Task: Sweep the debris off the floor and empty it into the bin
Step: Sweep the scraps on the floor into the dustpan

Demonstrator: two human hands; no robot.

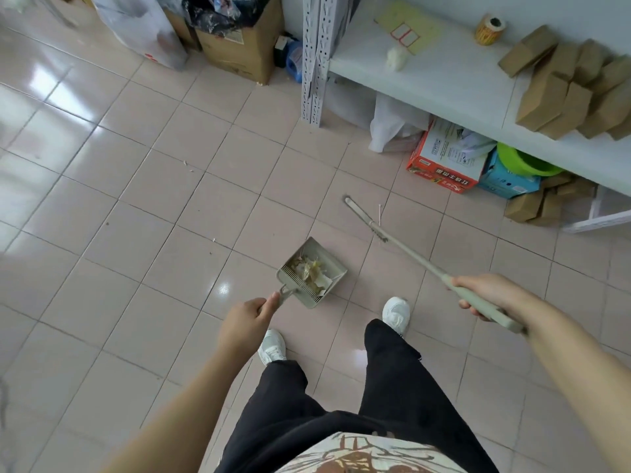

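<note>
Bin (235,39): cardboard box lined with a black bag, well beyond the dustpan.
Broom (403,249): right hand (485,293) wrapped round its handle, head just right of dustpan.
Dustpan (312,271): left hand (247,317) closed on its handle, debris (312,269) inside.
Tip: probably carry it level.

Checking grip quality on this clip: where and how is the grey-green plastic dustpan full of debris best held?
By its upright handle, from above and the person's side, as the left hand does now. The grey-green plastic dustpan rests on the floor with its mouth facing away; the handle rises from the toothed rear edge, so lifting there should keep the yellowish debris inside, probably.
</note>
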